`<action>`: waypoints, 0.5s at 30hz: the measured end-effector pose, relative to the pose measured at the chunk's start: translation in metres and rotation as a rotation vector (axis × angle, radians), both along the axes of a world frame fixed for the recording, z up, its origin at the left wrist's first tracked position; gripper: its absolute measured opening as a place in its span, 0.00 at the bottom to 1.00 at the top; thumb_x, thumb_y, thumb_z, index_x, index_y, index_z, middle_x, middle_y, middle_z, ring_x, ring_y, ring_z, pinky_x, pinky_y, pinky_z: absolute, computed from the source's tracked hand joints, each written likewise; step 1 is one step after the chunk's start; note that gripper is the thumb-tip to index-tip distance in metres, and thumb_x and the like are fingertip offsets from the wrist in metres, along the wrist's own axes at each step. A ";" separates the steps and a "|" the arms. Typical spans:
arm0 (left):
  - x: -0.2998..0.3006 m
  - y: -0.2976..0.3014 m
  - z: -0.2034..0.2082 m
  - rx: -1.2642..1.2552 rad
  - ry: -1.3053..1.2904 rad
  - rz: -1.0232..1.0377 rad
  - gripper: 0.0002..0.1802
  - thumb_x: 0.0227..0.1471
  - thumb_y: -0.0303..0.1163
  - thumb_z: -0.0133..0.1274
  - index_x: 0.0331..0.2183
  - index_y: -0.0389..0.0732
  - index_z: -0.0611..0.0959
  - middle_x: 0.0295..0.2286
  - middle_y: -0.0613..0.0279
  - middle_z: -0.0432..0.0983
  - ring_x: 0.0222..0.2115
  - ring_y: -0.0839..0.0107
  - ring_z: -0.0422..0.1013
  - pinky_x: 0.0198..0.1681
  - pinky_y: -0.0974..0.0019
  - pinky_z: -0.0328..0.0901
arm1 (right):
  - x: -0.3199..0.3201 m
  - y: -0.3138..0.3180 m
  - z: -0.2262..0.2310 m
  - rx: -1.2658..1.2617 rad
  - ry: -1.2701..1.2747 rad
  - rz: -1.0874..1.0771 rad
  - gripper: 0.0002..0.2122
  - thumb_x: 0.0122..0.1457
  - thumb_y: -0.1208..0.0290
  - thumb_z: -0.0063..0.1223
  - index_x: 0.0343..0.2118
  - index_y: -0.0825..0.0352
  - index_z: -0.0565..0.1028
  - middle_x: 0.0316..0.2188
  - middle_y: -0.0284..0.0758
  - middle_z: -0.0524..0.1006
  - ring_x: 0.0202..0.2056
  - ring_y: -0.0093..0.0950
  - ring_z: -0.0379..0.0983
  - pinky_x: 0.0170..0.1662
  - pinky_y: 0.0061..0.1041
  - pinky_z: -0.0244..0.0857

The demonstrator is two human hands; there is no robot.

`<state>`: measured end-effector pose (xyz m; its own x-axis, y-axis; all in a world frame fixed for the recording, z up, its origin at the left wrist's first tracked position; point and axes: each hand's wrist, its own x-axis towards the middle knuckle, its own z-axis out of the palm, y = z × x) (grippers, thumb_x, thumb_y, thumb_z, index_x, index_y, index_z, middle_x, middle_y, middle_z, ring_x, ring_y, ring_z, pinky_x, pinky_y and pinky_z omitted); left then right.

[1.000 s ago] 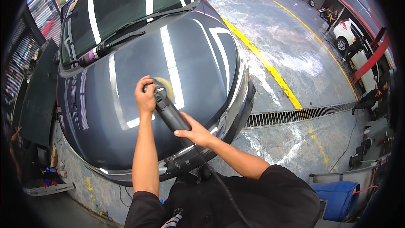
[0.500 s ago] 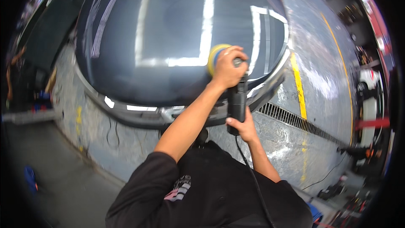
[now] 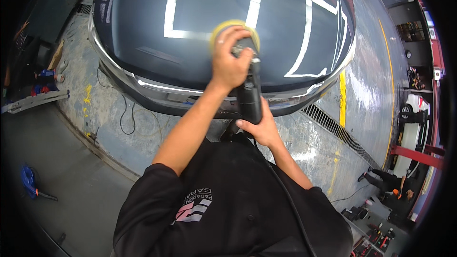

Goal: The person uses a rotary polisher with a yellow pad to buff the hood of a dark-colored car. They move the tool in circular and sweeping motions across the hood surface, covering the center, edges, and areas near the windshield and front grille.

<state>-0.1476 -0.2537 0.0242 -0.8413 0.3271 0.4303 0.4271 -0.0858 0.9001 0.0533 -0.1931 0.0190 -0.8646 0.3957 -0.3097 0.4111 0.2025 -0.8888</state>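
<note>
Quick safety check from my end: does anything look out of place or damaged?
A dark cable lies loosely looped on the floor by the front bumper, left of centre, which looks untidy. Nothing odd stands out on the hood or polisher.

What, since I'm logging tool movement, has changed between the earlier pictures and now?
The polisher began farther back on the hood, came nearer its front, then moved to the person's left, to about the middle. The view swung, and the windshield left the frame. Nothing was taken hold of or let go: the left hand stays at the polisher's head end, the right hand on its body.
</note>
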 end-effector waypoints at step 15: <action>0.104 0.010 -0.038 -0.023 0.176 0.210 0.22 0.49 0.33 0.55 0.47 0.37 0.78 0.53 0.48 0.68 0.56 0.50 0.62 0.62 0.50 0.55 | 0.063 0.064 -0.017 0.231 -0.148 0.148 0.44 0.39 0.58 0.74 0.61 0.68 0.64 0.47 0.48 0.79 0.50 0.43 0.77 0.54 0.39 0.69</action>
